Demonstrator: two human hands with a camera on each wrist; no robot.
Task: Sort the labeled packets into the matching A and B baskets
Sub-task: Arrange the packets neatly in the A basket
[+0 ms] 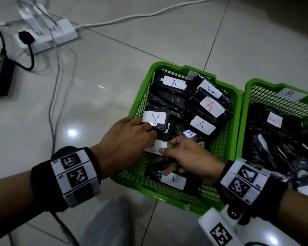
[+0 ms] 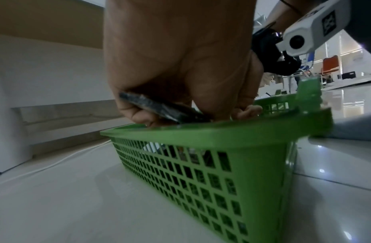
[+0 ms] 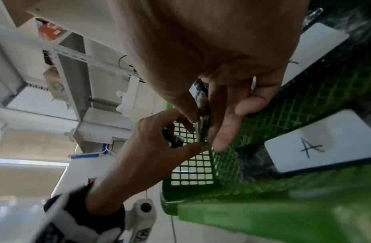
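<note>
Over the near left part of the A basket [image 1: 233, 132], both hands met on packets: the left hand [image 1: 126, 139] pinched a black packet [image 1: 156, 121] with an A label, and the right hand [image 1: 188, 157] pinched a second A packet [image 1: 155, 145] just beside it, long axis running across between the hands. Each packet hung above its matching basket. The B basket [image 1: 252, 89] stood touching on the right. Both sat on a glossy tiled floor [image 1: 96, 96], a power strip [image 1: 50, 35] well apart.
</note>
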